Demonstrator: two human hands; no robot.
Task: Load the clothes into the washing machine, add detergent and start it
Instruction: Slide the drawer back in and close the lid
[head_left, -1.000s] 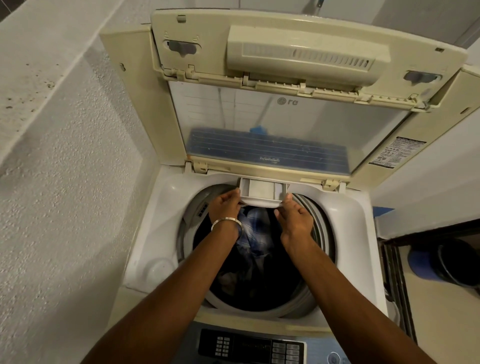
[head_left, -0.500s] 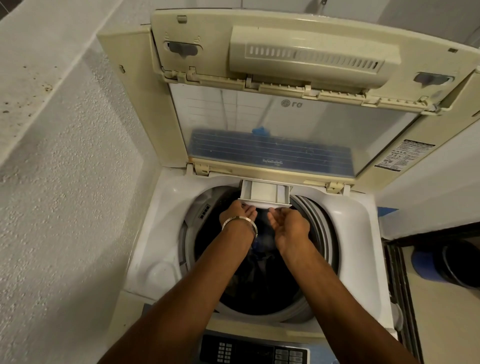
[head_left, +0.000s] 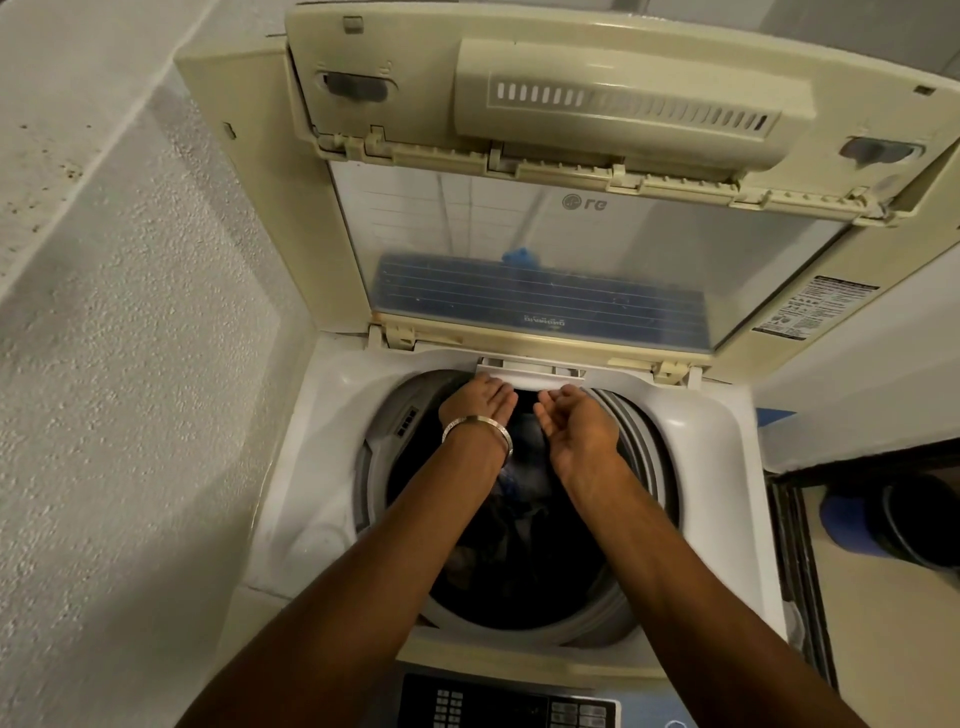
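The top-load washing machine (head_left: 332, 467) stands with its lid (head_left: 545, 249) raised. Dark and blue clothes (head_left: 519, 493) lie in the drum. At the back rim, the white detergent drawer (head_left: 535, 375) is almost fully in, only its front lip showing. My left hand (head_left: 478, 402), a metal bangle on its wrist, reaches over the drum with straight fingers against the drawer's left front. My right hand (head_left: 576, 426) is beside it, fingers loosely bent, fingertips at the drawer's right front. Neither hand holds anything.
The control panel (head_left: 509, 701) with its buttons is at the near edge, between my forearms. A rough white wall (head_left: 130, 364) runs close along the left. On the floor at the right are a dark bucket (head_left: 919, 519) and something blue.
The detergent drawer stuck out over the drum before; now it has slid back almost flush with the rim. Both hands moved forward with it.
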